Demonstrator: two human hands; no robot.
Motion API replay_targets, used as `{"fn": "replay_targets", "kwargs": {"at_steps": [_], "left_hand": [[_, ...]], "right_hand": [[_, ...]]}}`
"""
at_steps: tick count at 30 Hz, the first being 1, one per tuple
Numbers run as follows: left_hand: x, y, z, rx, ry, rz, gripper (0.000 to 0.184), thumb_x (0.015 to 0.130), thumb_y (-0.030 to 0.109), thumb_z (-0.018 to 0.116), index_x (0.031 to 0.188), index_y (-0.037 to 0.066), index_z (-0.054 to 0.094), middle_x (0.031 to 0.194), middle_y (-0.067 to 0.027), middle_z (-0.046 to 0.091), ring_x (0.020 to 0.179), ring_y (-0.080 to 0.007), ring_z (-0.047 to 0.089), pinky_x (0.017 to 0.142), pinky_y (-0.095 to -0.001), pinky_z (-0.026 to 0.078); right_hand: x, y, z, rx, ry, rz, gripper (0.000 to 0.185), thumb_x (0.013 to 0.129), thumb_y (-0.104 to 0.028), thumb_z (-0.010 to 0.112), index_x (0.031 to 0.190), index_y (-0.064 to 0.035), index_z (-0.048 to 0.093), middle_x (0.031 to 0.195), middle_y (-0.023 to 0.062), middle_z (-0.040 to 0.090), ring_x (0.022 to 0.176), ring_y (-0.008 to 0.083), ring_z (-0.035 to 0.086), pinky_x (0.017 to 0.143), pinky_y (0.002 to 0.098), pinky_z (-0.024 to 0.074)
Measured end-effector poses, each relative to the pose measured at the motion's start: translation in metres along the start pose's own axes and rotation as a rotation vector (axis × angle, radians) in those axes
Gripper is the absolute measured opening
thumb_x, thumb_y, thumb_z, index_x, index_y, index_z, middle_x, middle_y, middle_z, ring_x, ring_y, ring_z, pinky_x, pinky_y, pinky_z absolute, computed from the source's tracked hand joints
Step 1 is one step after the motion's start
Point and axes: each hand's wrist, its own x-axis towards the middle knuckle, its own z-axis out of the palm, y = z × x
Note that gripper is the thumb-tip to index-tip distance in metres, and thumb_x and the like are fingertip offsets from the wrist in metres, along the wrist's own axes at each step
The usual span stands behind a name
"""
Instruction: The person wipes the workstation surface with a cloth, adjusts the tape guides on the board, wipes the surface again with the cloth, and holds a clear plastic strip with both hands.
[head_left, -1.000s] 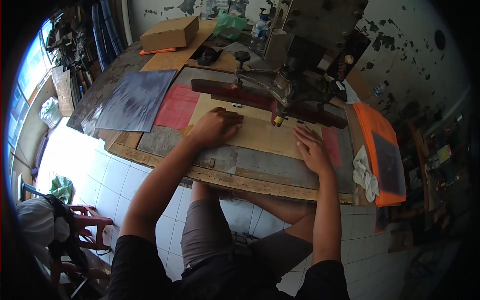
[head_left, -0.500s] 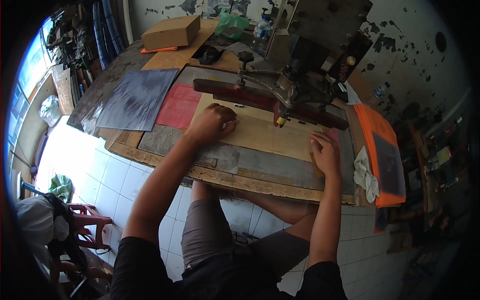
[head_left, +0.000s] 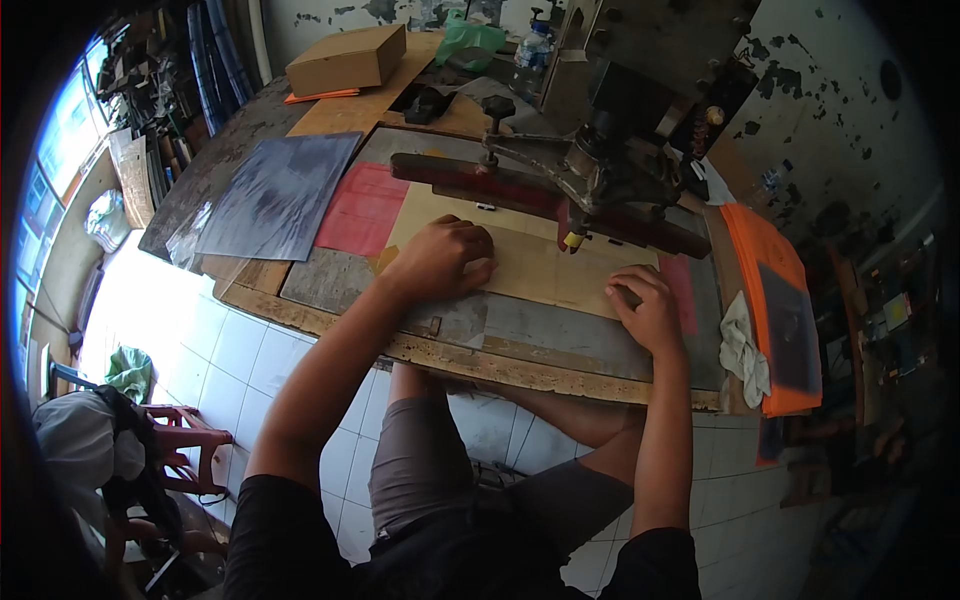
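Observation:
My left hand (head_left: 447,262) rests on the left part of a tan sheet (head_left: 540,262), its fingers loosely bent and the thumb apart from them. At the sheet's lower right edge is my right hand (head_left: 648,308), with thumb and index fingertips brought close together; anything between them is too small to make out. The sheet lies flat on a grey metal bed (head_left: 560,325), partly under the dark red bar (head_left: 480,180) of a press. A pink-red sheet (head_left: 358,208) shows beyond the tan sheet on the left, and again at the right.
The press head (head_left: 625,110) stands over the back of the table. To the left lies a dark grey sheet (head_left: 280,195), with a cardboard box (head_left: 345,58) behind it. Orange sheets (head_left: 770,300) and a white rag (head_left: 742,350) hang at the right edge. A red stool (head_left: 190,440) stands on the floor.
My right hand has shifted left along the sheet, and its fingertips have come together. My left hand has moved slightly right, with its thumb further out. The view has shifted a little.

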Motion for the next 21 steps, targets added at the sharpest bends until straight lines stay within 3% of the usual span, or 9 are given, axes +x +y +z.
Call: {"fn": "replay_targets", "kwargs": {"at_steps": [5,14,21], "left_hand": [[0.002,0.002,-0.003,0.012,-0.029,-0.033,0.023,0.097,0.022,0.072,0.106,0.004,0.083,0.116,-0.0109,0.081,0.107,-0.0311,0.076,0.106,-0.0457,0.056],[0.001,0.001,0.002,0.065,-0.074,-0.099,0.033,0.102,0.028,0.067,0.118,0.004,0.082,0.131,-0.0123,0.078,0.125,-0.0297,0.071,0.119,-0.0448,0.047],[0.002,0.002,0.001,0.090,-0.089,-0.100,0.036,0.103,0.028,0.065,0.123,0.003,0.081,0.138,-0.0125,0.075,0.129,-0.0298,0.069,0.122,-0.0450,0.044]], "right_hand": [[0.002,0.002,0.001,0.015,0.009,0.019,0.013,0.094,-0.010,0.081,0.102,0.0002,0.080,0.110,0.0115,0.079,0.105,0.0322,0.075,0.094,0.0425,0.0587],[0.000,0.009,0.004,-0.014,-0.008,0.039,0.021,0.097,-0.012,0.077,0.115,-0.0001,0.079,0.122,0.0145,0.078,0.113,0.0349,0.074,0.101,0.0435,0.0584],[-0.001,0.012,0.005,-0.022,-0.019,0.053,0.026,0.098,-0.014,0.077,0.120,-0.0003,0.079,0.128,0.0147,0.077,0.118,0.0362,0.072,0.104,0.0442,0.0571]]}}
